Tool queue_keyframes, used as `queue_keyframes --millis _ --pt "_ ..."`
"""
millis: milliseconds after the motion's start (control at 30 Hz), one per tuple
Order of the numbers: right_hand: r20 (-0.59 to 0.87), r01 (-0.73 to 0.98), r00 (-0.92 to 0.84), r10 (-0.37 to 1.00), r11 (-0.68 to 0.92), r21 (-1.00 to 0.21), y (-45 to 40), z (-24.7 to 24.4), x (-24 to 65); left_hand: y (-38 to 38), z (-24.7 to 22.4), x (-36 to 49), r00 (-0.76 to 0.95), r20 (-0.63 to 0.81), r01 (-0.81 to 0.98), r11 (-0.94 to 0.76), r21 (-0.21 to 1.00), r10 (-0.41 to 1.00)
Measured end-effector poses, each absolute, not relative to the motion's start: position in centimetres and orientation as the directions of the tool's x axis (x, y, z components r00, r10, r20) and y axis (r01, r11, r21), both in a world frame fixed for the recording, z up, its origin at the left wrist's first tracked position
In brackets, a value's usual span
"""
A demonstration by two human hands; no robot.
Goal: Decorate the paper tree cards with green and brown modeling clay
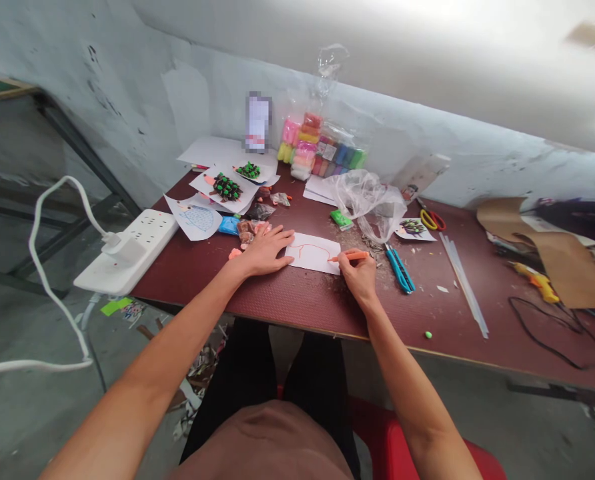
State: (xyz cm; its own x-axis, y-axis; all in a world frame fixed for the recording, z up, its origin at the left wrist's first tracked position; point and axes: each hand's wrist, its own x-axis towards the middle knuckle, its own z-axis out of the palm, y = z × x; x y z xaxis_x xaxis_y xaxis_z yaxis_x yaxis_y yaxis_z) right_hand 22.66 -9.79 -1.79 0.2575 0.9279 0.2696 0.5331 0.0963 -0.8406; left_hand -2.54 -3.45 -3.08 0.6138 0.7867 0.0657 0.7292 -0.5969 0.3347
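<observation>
A small white sheet of paper (311, 256) with a curved orange outline lies near the table's front edge. My left hand (267, 252) rests flat on its left end, fingers spread. In my right hand (358, 275) is an orange marker (353, 257), gripped like a pen, its tip at the right part of the sheet. Just left of my left hand are a blue packet (229, 225) and brownish packets of clay (247, 233). A teal-handled cutter or plier-like tool (400, 269) lies to the right of my right hand.
Paper pieces with green-dotted clay hedgehogs (227, 188) lie at the back left. A white power strip (127, 250) overhangs the left edge. Bagged coloured clay (322, 150) leans on the wall. Scissors (431, 219), glue sticks (465, 283) and a yellow glue gun (537, 283) lie right.
</observation>
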Motion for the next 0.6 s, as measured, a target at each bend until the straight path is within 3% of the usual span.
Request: queue_keyframes --millis 400,600 --pt "0.268 0.472 0.257 0.929 0.122 -0.873 -9.8 -1.9 22.3 -3.5 -2.9 -2.5 0.620 0.058 0.724 -0.599 0.341 0.783" --pt "0.252 0.413 0.076 0.965 0.200 -0.889 -9.4 -1.3 21.0 -3.5 -2.8 -2.5 0.612 0.046 0.729 -0.587 0.352 0.789"
